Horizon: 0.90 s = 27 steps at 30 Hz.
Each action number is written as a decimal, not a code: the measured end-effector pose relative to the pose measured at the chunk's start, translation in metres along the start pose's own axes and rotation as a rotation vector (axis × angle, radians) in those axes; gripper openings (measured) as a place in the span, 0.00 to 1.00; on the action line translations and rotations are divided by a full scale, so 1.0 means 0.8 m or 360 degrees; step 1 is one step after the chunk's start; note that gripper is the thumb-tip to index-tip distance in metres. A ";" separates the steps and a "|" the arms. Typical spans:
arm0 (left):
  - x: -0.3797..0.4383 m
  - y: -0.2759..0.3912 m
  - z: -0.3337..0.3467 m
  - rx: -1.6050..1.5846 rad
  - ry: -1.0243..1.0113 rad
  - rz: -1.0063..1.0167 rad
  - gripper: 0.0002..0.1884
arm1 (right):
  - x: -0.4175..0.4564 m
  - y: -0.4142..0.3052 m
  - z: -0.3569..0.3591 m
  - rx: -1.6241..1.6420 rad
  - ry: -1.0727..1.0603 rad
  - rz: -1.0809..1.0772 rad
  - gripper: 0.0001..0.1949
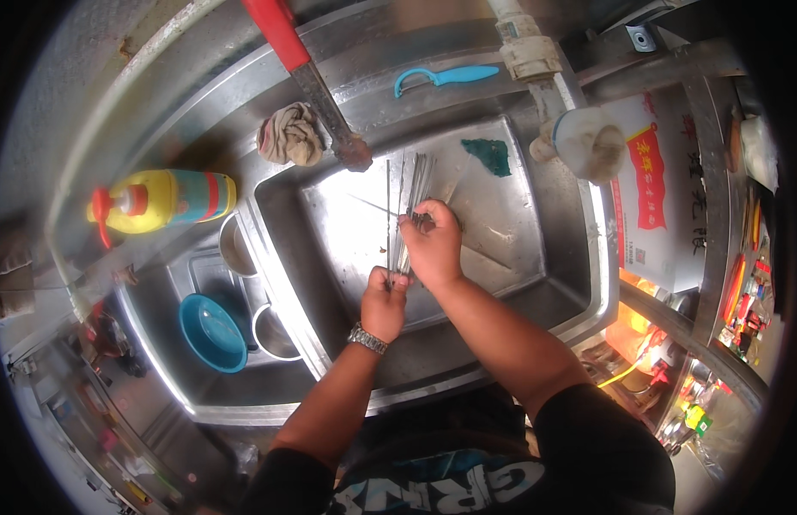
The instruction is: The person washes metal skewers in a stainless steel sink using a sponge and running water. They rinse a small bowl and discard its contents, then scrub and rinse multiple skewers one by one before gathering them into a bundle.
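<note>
Over the stainless steel sink basin (321, 283), my left hand (384, 306), with a metal watch (367, 337) at the wrist, grips the lower ends of a bunch of thin metal skewers (421, 179). Higher up the bunch, my right hand (434, 241) has its fingers closed around the skewers. One skewer (388, 193) stands slightly apart, to the left of the others. A green scouring pad (488, 156) lies on the basin's metal bottom, up and to the right of my hands. A few thin sticks or skewers lie on that bottom too.
A red-handled tap lever (279, 35) reaches over the rim beside a crumpled cloth (290, 135). On the back ledge lies a blue peeler (462, 75). A yellow pump bottle (163, 201) is at left, above a second basin holding a blue bowl (213, 333). White pipework (530, 58) stands back right.
</note>
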<state>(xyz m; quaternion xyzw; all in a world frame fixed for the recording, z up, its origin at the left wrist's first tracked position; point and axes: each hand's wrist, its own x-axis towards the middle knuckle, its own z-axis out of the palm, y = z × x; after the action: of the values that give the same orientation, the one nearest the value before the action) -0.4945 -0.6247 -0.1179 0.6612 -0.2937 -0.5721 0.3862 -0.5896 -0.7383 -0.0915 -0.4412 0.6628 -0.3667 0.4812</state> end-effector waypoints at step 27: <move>0.009 0.015 -0.011 -0.0324 -0.0083 -0.0629 0.15 | 0.007 0.028 0.011 0.1342 -0.0227 0.1169 0.10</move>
<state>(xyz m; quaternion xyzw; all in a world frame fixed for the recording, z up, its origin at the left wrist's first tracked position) -0.4839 -0.6354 -0.1111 0.6485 -0.1088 -0.6803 0.3236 -0.5874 -0.7366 -0.1156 0.0253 0.5349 -0.3775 0.7554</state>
